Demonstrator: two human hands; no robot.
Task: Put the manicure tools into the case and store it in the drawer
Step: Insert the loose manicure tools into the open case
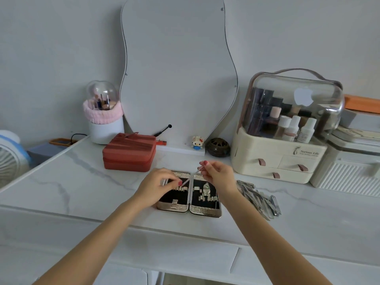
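Note:
An open silver manicure case [205, 211] with black lining and metal clips lies flat on the marble tabletop. Over it, a thin metal tool [190, 178] slants between both hands. My left hand [159, 185] pinches its lower end above the case's left half. My right hand [218, 173] pinches its upper end above the right half. A heap of several loose steel manicure tools [259, 197], with a nail clipper at its near end, lies just right of the case.
A red zipped box [129, 153] stands behind the case at left. A cream cosmetics organiser [277, 161] with small drawers stands at right, a brush holder [104, 120] and a wavy mirror [176, 68] at the back. Drawer fronts [185, 262] run below the table edge.

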